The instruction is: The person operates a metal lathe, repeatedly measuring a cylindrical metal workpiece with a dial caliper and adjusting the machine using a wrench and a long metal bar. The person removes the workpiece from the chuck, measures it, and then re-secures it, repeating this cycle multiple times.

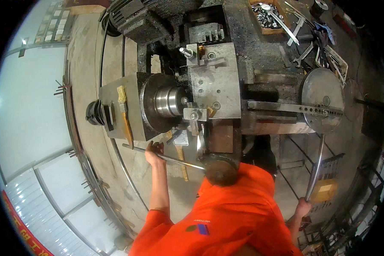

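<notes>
At the left of the lathe, my left hand (pixel 154 154) has its fingers curled around a thin metal rod (pixel 179 161). This rod runs to a dark round hub (pixel 221 171) in front of my orange shirt. Far to the right, my right hand (pixel 303 207) grips the lower end of a long metal lever (pixel 316 170). The lever's upper end meets a large grey disc (pixel 320 89). A shiny stepped cylindrical metal workpiece (pixel 168 101) sits against the round chuck (pixel 149 104). Beside it, a clamped tool holder (pixel 195 114) stands on the flat metal tool plate (pixel 219 83).
A brush (pixel 124 113) lies on the grey headstock (pixel 115 94). A perforated bar (pixel 281 106) reaches across to the disc. At the back right are a box of small metal parts (pixel 268 19), calipers (pixel 296 30) and a wrench (pixel 304 55). Long rods lie along the left wall.
</notes>
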`<state>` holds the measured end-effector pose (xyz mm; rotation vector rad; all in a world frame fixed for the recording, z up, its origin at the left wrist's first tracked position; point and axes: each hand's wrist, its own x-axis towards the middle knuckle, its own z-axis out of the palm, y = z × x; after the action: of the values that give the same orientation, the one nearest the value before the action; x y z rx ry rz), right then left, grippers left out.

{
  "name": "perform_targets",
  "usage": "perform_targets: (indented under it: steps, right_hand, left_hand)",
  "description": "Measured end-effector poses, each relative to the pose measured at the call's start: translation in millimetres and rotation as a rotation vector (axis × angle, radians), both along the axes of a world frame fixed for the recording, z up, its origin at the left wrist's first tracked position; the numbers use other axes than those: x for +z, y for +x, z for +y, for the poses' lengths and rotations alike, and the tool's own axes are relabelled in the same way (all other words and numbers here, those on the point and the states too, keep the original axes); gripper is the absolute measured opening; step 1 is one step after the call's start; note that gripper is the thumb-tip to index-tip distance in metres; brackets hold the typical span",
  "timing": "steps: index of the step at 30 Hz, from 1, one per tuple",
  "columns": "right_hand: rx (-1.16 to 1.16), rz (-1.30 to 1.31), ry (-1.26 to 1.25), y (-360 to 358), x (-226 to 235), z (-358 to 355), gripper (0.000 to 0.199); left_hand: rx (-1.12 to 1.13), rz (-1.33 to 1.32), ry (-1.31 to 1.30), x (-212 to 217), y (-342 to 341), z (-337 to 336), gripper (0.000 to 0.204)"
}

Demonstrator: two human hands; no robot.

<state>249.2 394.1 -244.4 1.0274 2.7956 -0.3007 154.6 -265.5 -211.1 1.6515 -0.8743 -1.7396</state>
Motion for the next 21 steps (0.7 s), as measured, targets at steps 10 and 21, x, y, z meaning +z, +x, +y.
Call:
perform_targets:
  steps: [10,21]
  right_hand:
    - [-0.153,-0.062,-0.115,-16.4,17.8,-20.5,0.025]
    - [-0.008,0.168,-0.105,0.1,2.7,-19.4,0.020]
  left_hand:
    - [0.023,-0.001,0.027,6.0,-5.7,4.5,0.015]
    - [0.040,0.058,0.051,7.9,-7.1,4.0,0.010]
